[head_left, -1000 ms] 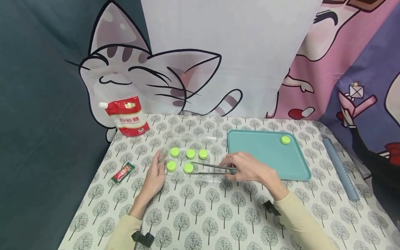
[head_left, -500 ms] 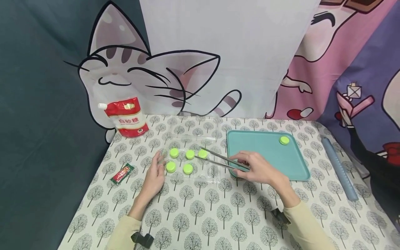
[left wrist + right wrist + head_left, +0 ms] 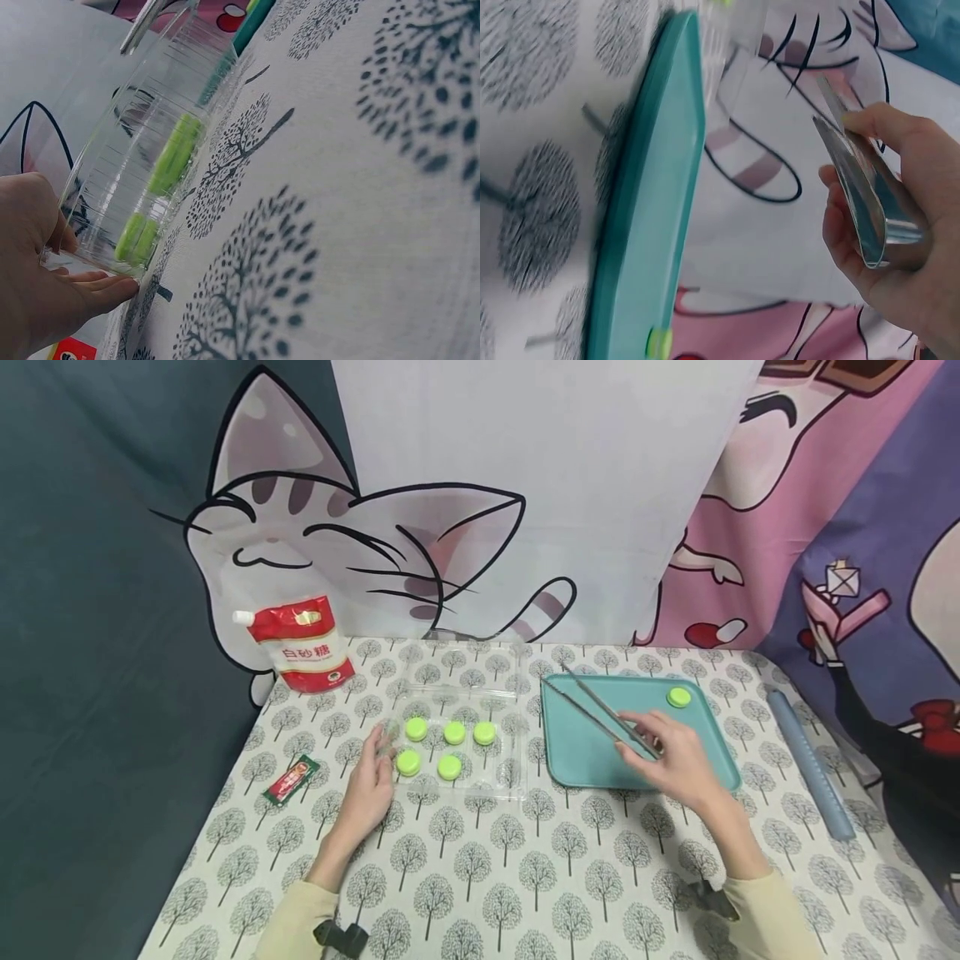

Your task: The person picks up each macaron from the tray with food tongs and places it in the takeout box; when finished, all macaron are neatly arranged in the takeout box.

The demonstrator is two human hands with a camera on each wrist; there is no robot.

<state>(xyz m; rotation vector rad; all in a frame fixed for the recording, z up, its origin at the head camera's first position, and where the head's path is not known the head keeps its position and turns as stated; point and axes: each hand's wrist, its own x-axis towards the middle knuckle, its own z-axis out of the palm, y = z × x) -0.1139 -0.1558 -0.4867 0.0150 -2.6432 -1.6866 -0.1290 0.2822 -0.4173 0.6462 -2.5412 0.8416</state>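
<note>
Table [image 3: 495, 870] bears box [image 3: 497, 770], tray [image 3: 588, 762], pouch [image 3: 306, 647], sachet [image 3: 291, 780] and rod [image 3: 810, 766].

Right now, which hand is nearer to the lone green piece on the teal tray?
Right. The right hand, gripping tongs, is on the near side of the green piece; the left hand is far off, at the left side of the clear container.

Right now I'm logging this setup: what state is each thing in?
Silver metal tongs: in right hand, tips apart, empty.
Clear plastic box: lid open, five round green pieces inside, left hand at edge.
Teal rectangular tray: bearing one round green piece.
Red-white pouch: standing, capped.
Red-green packet: lying flat.
Long blue rod: lying flat.
</note>
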